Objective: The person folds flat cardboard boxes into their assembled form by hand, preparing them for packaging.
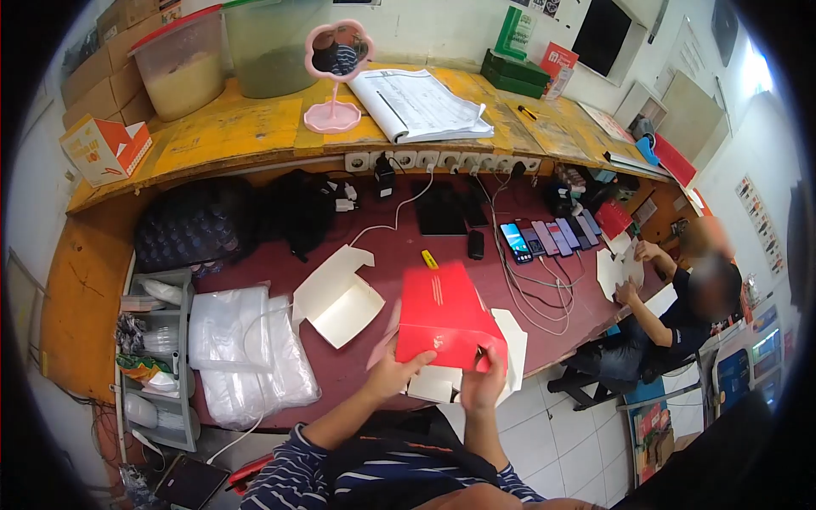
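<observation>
A red cardboard food box (444,297), partly folded, is held up over the table's front edge, its printed side facing up. My left hand (398,374) grips its lower left corner, the thumb lying on the red face. At the lower right corner my right hand (483,384) has its fingers closed on the edge by a small cutout. Beneath the red box, white cardboard pieces (512,340) stick out to the right and below. An opened white carton (347,308) stands to the left with its flap raised.
Plastic bags (246,348) lie stacked left, beside a grey drawer organizer (157,425). Several phones (544,238) with loose cables (544,306) lie right of centre. A co-worker (680,306) sits at the right, handling white card. Above runs a yellow shelf (263,119) with a pink mirror (338,76).
</observation>
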Available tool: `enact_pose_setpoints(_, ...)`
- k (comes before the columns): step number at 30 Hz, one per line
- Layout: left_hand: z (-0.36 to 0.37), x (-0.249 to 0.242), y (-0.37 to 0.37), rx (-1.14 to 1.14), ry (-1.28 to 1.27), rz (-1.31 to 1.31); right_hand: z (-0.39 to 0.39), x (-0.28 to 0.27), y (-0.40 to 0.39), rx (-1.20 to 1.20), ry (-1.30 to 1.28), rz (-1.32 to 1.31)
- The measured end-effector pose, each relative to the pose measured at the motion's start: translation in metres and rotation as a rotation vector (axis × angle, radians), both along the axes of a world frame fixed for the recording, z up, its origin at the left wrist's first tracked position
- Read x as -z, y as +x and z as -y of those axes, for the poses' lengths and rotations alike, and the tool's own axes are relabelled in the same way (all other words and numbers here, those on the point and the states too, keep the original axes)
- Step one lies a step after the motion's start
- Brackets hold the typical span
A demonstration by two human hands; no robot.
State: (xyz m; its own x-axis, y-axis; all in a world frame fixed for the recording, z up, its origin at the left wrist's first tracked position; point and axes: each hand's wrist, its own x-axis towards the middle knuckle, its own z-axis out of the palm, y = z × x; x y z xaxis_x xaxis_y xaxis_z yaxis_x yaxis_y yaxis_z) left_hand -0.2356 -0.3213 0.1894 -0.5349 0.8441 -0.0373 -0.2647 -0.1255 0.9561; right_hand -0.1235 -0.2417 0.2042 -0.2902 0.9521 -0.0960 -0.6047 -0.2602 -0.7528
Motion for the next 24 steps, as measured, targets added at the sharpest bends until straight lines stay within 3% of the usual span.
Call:
enact_pose_setpoints(2, 0.002, 0.010, -0.009, -0.049, -0.049, -0.047, -0.030, 0.015, 0.031, -0.484, -0.133, -0.233)
enact_pose_setpoints(3, 0.003, 0.005, -0.014, -0.092, 0.010, -0.278, -0.032, 0.007, 0.036, -0.573, -0.307, -0.372)
enact_pose_setpoints(4, 0.005, 0.002, -0.019, -0.135, 0.071, -0.509, -0.033, 0.006, 0.036, -0.562, -0.321, -0.362)
enact_pose_setpoints(7, 0.004, 0.028, -0.027, -0.062, -0.123, -0.524, -0.028, 0.005, 0.031, -0.439, -0.250, -0.131)
enact_pose_setpoints(8, 0.003, 0.028, -0.024, -0.050, -0.124, -0.520, -0.023, 0.007, 0.022, -0.259, -0.107, -0.024)
enact_pose_setpoints(10, -0.003, 0.012, -0.011, -0.207, 0.152, -0.555, -0.014, 0.013, 0.007, 0.111, 0.182, 0.191)
enact_pose_setpoints(11, -0.008, 0.019, 0.001, -0.210, 0.271, -0.328, -0.010, 0.022, 0.006, 0.199, 0.265, 0.206)
enact_pose_setpoints(12, -0.011, 0.018, 0.010, -0.194, 0.269, -0.324, 0.002, 0.021, -0.002, 0.300, 0.319, 0.302)
enact_pose_setpoints(14, -0.012, 0.015, 0.024, -0.141, 0.418, -0.121, 0.019, 0.025, -0.021, 0.413, 0.344, 0.182)
enact_pose_setpoints(16, -0.016, 0.016, 0.027, -0.155, 0.418, -0.099, 0.022, 0.025, -0.024, 0.274, 0.229, 0.026)
enact_pose_setpoints(18, -0.018, 0.026, 0.021, -0.133, 0.315, -0.134, 0.020, 0.013, -0.026, 0.052, -0.044, -0.073)
enact_pose_setpoints(19, -0.017, 0.030, 0.016, -0.131, 0.313, -0.134, 0.017, 0.014, -0.024, 0.054, -0.046, -0.074)
enact_pose_setpoints(21, -0.014, 0.030, 0.006, 0.072, 0.298, 0.015, 0.007, 0.019, -0.017, -0.371, -0.200, -0.315)
enact_pose_setpoints(22, -0.013, 0.025, 0.002, 0.069, 0.296, 0.017, 0.006, 0.020, -0.017, -0.372, -0.203, -0.313)
enact_pose_setpoints(24, -0.008, 0.012, -0.004, 0.117, 0.462, 0.925, 0.002, 0.019, -0.020, -0.121, -0.106, -0.154)
